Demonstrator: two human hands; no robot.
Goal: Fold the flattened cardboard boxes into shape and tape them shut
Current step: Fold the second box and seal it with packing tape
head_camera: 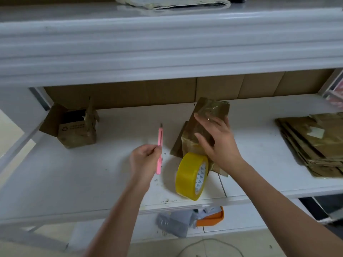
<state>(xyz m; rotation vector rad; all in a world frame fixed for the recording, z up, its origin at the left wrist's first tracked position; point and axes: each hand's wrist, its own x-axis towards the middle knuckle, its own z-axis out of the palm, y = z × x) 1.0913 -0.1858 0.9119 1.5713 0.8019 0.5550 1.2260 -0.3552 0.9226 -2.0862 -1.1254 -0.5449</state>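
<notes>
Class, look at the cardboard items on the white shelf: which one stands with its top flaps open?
The small brown cardboard box at the far left, flaps up. The taped box under the right hand is closed; the stack lies flat.

White shelf [74, 182], grey cloth [178, 222] and orange tray [213, 218] below, pale fabric [172, 3] on top
</notes>
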